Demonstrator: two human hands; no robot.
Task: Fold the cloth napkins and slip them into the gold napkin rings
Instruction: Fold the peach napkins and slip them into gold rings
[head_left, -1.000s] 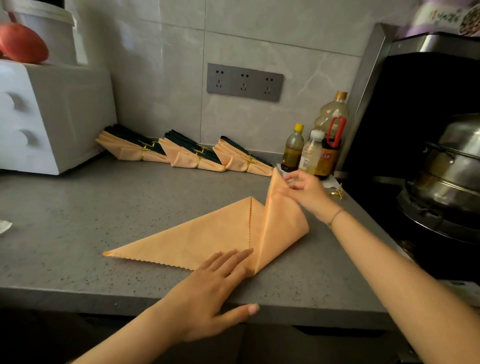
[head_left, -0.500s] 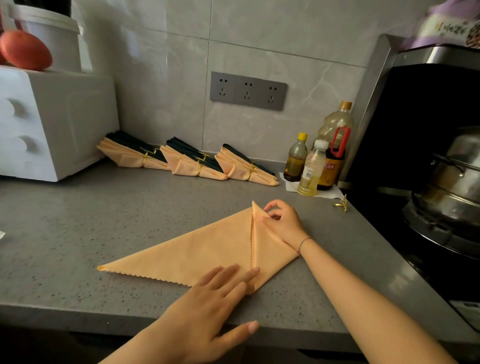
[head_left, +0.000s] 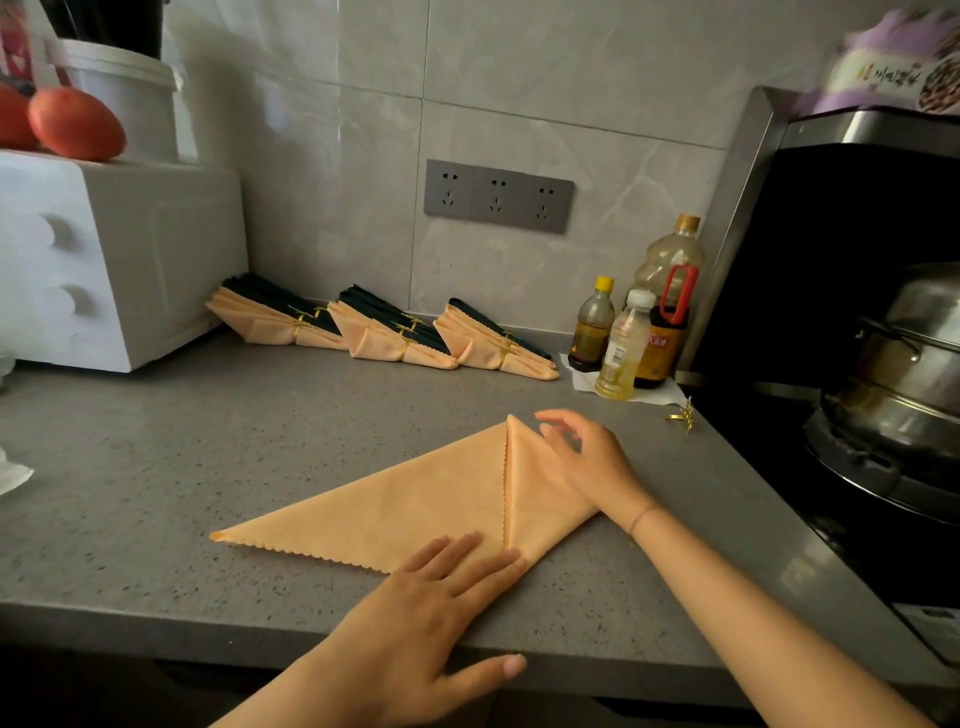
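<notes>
A: Where's the napkin (head_left: 405, 509)?
B: Centre of the frame, flat on the surface (head_left: 208, 441), right flap folded in. The left hand (head_left: 431, 597) presses its lower corner, fingers straight; the right hand (head_left: 587, 462) rests loosely open on the flap.
A: Risk?
B: If a hand lifts carelessly, the flap may spring open. The ring (head_left: 683, 415) also sits close to the surface's right edge.

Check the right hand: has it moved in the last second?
Yes. The right hand has come away from the bottles toward the counter's front edge, down onto the napkin's folded flap.
</notes>
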